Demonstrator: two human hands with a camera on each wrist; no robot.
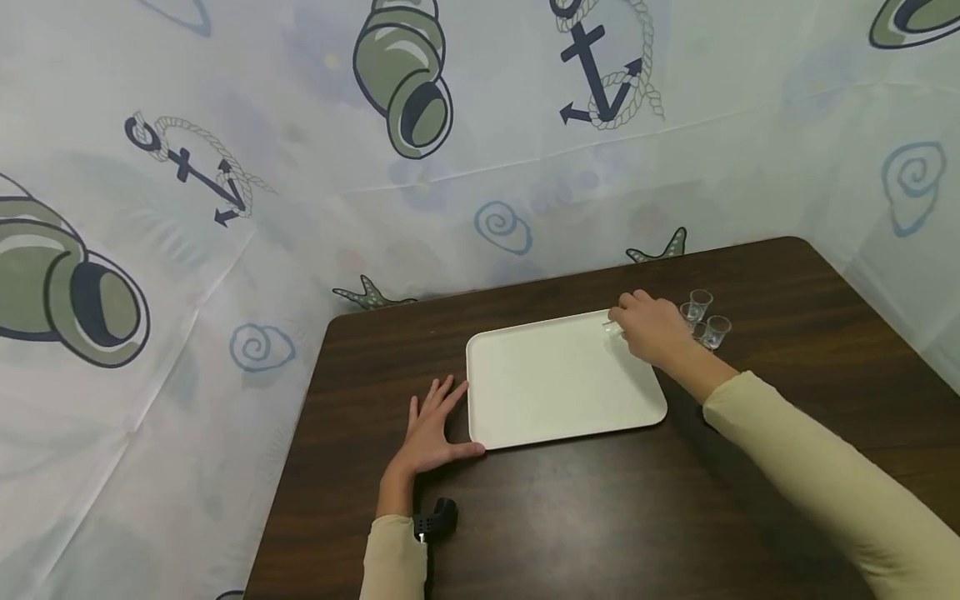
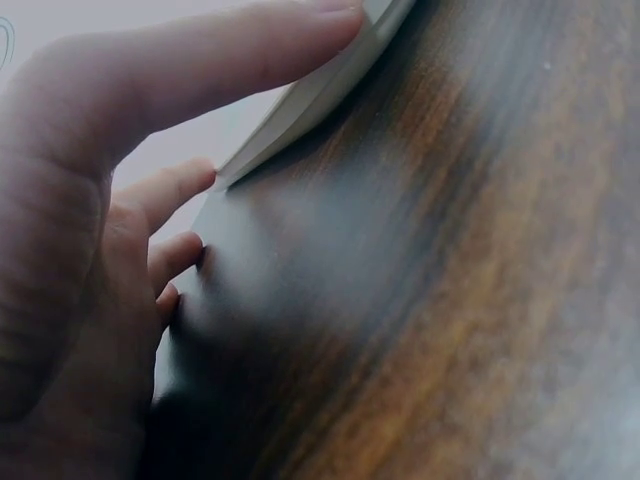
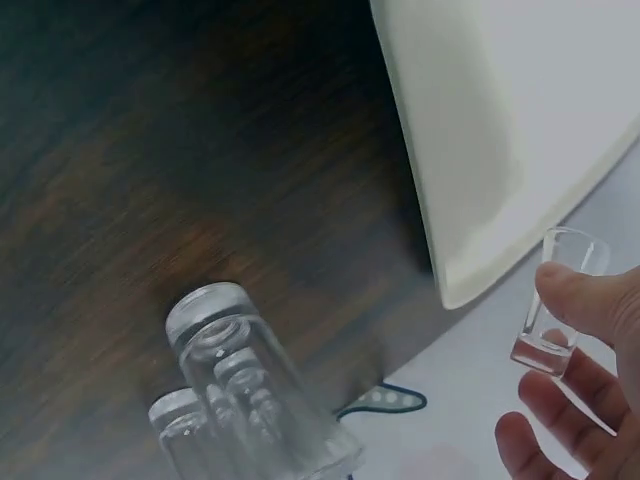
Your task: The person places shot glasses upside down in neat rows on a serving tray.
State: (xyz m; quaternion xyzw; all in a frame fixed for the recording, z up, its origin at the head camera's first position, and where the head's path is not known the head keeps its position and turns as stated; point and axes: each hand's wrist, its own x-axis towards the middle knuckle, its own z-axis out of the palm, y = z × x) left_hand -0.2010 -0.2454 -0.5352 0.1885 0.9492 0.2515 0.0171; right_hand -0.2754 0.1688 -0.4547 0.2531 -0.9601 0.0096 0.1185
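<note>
Smooth plastic tray (image 1: 562, 383), glossy transparent cups (image 3: 262, 385), satin wood-grain table (image 1: 570, 517); matt cloth sleeves (image 1: 832, 475)

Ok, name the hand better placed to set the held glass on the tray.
Right, probably: the right hand holds the glass, near the far right corner of the tray. The left hand is at the left edge, without a glass.

Rm over tray (image 1: 555, 387), glasses (image 1: 716, 333) in way nr R end

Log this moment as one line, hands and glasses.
Left hand: touches tray edge | Right hand: holds glass near tray corner | Other glasses: on table beside tray
</note>
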